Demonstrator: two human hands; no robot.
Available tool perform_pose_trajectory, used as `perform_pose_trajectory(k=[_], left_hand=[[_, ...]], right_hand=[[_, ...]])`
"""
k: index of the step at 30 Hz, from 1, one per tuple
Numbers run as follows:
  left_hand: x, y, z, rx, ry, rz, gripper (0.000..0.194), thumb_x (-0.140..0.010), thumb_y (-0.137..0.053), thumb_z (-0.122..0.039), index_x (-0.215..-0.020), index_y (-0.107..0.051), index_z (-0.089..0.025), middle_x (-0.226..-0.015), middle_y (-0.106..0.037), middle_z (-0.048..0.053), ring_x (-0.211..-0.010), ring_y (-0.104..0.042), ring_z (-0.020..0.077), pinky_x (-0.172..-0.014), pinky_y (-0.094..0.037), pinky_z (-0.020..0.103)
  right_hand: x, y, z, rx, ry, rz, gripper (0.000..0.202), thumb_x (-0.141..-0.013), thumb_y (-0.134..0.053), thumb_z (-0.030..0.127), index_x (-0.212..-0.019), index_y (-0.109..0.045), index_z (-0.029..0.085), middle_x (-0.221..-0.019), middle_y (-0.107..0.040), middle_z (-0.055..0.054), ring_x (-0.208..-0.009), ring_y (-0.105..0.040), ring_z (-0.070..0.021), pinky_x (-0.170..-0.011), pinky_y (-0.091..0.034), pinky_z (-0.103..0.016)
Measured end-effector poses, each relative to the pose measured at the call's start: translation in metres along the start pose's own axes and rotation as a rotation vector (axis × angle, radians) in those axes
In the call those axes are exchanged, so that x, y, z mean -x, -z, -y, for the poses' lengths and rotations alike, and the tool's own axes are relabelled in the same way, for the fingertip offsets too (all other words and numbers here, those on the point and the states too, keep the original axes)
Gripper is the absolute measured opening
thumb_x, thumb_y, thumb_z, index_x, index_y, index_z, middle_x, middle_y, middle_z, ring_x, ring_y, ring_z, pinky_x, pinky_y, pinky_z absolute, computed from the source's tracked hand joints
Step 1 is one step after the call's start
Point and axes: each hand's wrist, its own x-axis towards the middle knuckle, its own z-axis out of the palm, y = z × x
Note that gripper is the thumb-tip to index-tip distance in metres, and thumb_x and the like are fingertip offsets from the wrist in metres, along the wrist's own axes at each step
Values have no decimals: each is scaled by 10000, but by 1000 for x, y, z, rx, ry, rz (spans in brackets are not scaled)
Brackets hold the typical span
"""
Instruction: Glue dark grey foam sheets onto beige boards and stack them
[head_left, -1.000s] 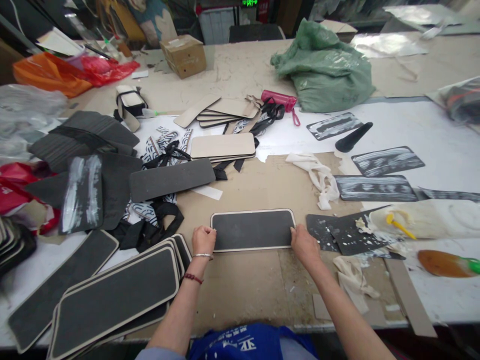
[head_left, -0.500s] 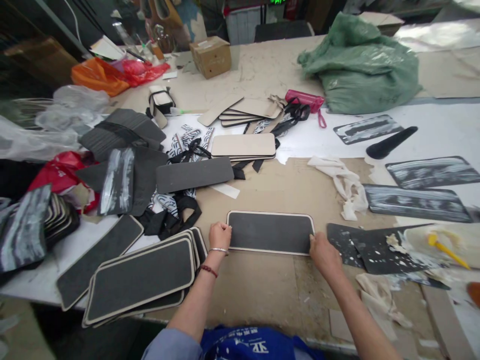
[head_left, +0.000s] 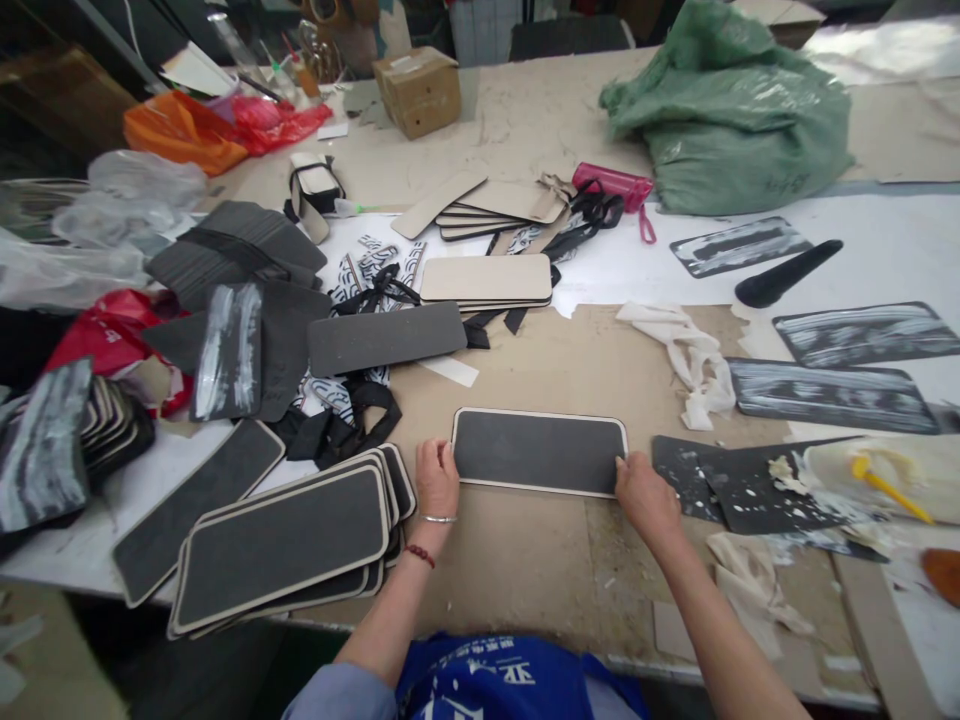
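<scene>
A dark grey rectangular panel with a pale border and rounded corners (head_left: 538,452) lies flat on the brown board in front of me. My left hand (head_left: 436,482) is closed at its left edge, fingers curled and partly hidden from view. At the opposite end, my right hand (head_left: 646,494) pinches the lower right corner between thumb and fingers. Left of my left wrist rests a fanned stack of similar bordered panels (head_left: 285,550). Beyond the held panel lies a plain dark grey panel (head_left: 387,340), and behind that a small pile of beige panels (head_left: 486,278).
White-smeared dark panels (head_left: 831,394) and a black tapered tool (head_left: 787,274) lie to the right. A yellow stick (head_left: 892,490) rests in a pale, glue-like container nearby. Crumpled cloth (head_left: 694,365), a green sack (head_left: 731,125) and a cardboard box (head_left: 418,92) are farther back.
My view has tipped down slightly, so most things appear higher. My left hand has turned a little at the panel's left edge. Both hands stay at the panel's ends.
</scene>
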Motion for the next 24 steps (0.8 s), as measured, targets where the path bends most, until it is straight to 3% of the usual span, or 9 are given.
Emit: perform_pose_trajectory(k=[2,4,9,12,19,22,24], left_hand=[[10,-3,1,13,-162,-49,188,-865,-356,-216,-910,-531,-165,-905,-554,95,-912,-520,195,-861,-435,351],[18,-8,-4,-18,-327,-21,251,-882,-338,-225,-1016,-532,-141,-1021,-564,126,-1017,-505,201,-924,-411,366],[17,-21,-28,-240,-610,283,437,-871,-411,-333,-1290,-408,-209,-1375,-381,108,-1312,-247,264,-1062,-238,478],[6,-28,-38,-329,-640,369,484,-856,-431,-387,-1317,-381,-250,-1424,-303,97,-1332,-194,285,-1071,-182,513],[-9,-32,-39,-351,-676,389,513,-841,-445,-428,-1324,-362,-275,-1431,-296,73,-1333,-188,277,-1070,-182,516],[-13,-30,-33,-305,-664,339,477,-863,-417,-374,-1310,-375,-216,-1405,-333,104,-1317,-231,264,-1063,-223,483],[-18,-28,-26,-260,-564,237,440,-875,-391,-322,-1279,-403,-145,-1348,-391,156,-1272,-310,264,-1036,-281,451]], right_hand=[[0,0,0,5,-3,9,374,-914,-210,380,-1029,-490,162,-896,-629,-154,-831,-626,-259,-691,-431,-343],[0,1,0,8,1,10,380,-913,-204,382,-1027,-490,159,-889,-630,-152,-835,-625,-268,-687,-431,-343],[1,1,1,15,10,-18,360,-914,-217,374,-1004,-494,161,-871,-635,-136,-825,-628,-267,-680,-430,-335],[2,2,1,13,25,-33,334,-915,-233,357,-990,-495,165,-878,-638,-132,-816,-631,-258,-679,-428,-330],[0,3,0,6,13,-1,351,-916,-209,368,-980,-493,171,-871,-641,-137,-804,-634,-263,-671,-430,-337],[-2,2,0,12,21,12,357,-915,-199,366,-974,-492,170,-867,-640,-137,-807,-634,-271,-672,-434,-344],[-2,1,0,16,20,14,361,-914,-195,368,-979,-490,170,-867,-639,-136,-804,-634,-271,-674,-435,-348]])
